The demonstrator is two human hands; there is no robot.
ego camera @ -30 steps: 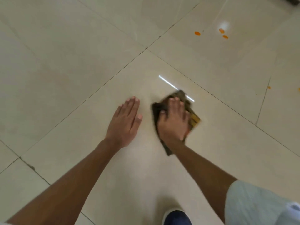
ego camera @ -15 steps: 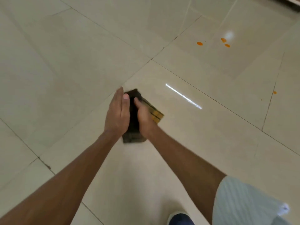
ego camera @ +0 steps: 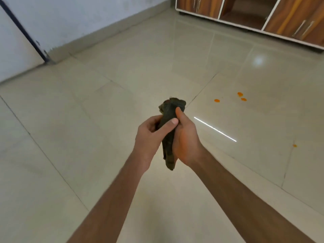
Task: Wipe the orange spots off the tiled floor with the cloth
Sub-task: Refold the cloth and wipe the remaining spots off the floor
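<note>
A dark, bunched cloth (ego camera: 169, 137) is held upright above the beige tiled floor (ego camera: 105, 120) between both hands. My left hand (ego camera: 150, 137) grips its left side with the thumb pressed across it. My right hand (ego camera: 185, 139) grips its right side. Three orange spots lie on a tile beyond and to the right: one (ego camera: 217, 100) nearest, two more (ego camera: 240, 94) (ego camera: 243, 99) close together. A smaller orange spot (ego camera: 294, 145) sits on a grout line at the far right.
A wooden cabinet with white trim (ego camera: 254, 13) stands at the back right. A pale wall with a skirting (ego camera: 87, 35) runs along the back left, next to a dark door edge (ego camera: 24, 34). A bright light streak (ego camera: 214, 129) reflects off the tile.
The cloth was on the floor under my right hand; both hands gathered it and lifted it off the floor. The view has tilted up, showing the wall and cabinet.
</note>
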